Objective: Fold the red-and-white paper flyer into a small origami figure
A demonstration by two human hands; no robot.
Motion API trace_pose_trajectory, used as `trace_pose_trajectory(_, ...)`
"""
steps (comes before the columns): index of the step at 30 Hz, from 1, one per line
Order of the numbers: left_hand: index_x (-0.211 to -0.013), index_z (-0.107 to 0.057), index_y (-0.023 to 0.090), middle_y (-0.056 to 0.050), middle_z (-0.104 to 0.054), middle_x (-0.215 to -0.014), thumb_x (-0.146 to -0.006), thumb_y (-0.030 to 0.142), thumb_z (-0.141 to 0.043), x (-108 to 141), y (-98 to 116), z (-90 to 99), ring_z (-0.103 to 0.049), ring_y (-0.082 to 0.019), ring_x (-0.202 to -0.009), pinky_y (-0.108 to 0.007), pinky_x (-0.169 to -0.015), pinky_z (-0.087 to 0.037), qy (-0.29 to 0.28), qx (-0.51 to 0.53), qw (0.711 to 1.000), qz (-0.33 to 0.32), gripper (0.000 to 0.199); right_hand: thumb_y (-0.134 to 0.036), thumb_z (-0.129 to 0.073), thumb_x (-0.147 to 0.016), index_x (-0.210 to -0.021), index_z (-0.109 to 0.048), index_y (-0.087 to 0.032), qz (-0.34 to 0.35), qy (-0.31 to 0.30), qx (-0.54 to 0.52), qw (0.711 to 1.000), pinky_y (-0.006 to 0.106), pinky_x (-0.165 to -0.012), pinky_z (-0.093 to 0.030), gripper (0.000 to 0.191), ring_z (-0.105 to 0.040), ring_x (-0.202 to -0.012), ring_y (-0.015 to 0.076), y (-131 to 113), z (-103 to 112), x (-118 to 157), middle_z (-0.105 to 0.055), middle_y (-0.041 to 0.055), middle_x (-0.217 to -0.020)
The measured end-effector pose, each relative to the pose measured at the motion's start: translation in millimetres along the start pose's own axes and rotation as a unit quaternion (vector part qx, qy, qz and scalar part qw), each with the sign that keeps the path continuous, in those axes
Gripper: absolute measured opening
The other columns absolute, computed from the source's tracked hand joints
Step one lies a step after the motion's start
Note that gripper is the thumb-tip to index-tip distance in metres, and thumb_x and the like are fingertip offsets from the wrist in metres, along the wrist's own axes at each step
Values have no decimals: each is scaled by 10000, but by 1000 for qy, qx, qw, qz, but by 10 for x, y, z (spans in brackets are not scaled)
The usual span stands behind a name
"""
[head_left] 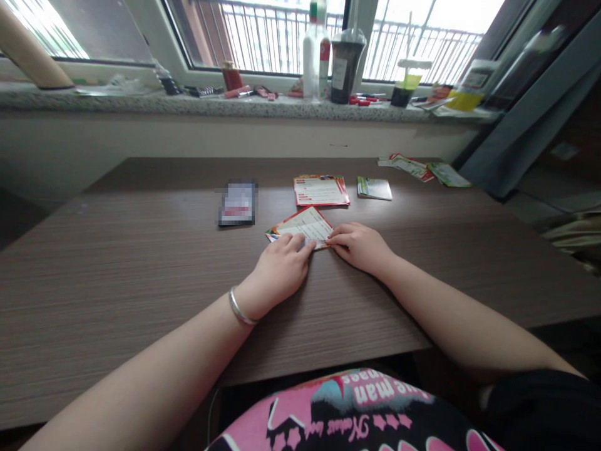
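A red-edged printed paper card [307, 220] lies turned at an angle on the table before me. My left hand [285, 262], with a silver bangle at the wrist, is closed over the card's near edge, its fingertips pressing on the print. At the card's right corner, my right hand [359, 246] pinches the edge between thumb and fingers. Just beyond lies a pile of similar red-bordered cards [322, 191]. A smaller stack of green and white cards [374, 188] sits to the right of that pile.
A phone-like dark-edged object [238, 203], blurred out, lies left of the cards. More green and red printed papers [413, 168] are at the table's far right. Along the granite windowsill [263, 108] stand bottles, a dark lidded cup [344, 69] and small items.
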State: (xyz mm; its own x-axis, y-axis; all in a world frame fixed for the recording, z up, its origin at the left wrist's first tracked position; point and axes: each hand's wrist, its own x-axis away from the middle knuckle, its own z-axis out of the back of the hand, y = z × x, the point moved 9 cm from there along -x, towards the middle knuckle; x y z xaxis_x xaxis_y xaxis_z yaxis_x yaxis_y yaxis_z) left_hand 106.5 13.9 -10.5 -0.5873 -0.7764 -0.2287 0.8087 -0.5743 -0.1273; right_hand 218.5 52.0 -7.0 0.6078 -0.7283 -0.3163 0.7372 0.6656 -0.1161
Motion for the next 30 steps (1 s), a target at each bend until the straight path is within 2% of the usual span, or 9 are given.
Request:
trace_pose_trajectory(4,-1321,-541,128,-136,-615,-1124,-964,254,-390,-7,33,13,-546,-268,-1055,-406,-945,-468,-10,7,1000,-21,408,-283,-502,-948,-980,-761,-238,4,-3,14,1000,303,-814,-470,265,-624,-942,191,-11,-1,5,-722,46,-1052)
trace_pose_trajectory(11,-1321,-543,195,-129,-605,-1112,-964,255,-390,13,17,40,-567,-264,-1033,-404,-904,-497,-14,9,1000,-13,392,-250,-490,-949,-1012,-757,-223,28,-13,59,998,311,-787,-464,277,-598,-925,202,-95,16,22,-719,63,-1064)
trace_pose_trajectory(17,-1336,-535,211,-124,-604,-1114,-966,260,-390,20,17,32,-560,-262,-1066,-395,-911,-501,-19,14,1000,-13,400,-241,-464,-961,-1151,-709,-263,78,-16,54,995,313,-815,-458,311,-571,-962,206,-231,8,56,-706,50,-1094)
trace_pose_trajectory(30,-1362,-510,255,-104,-588,-1193,-919,222,-436,32,-4,34,-571,-255,-1063,-383,-901,-511,-39,32,999,-16,450,-226,-481,-940,-1139,-710,-298,66,-32,38,997,306,-786,-456,312,-574,-953,200,-184,-10,48,-693,27,-1122)
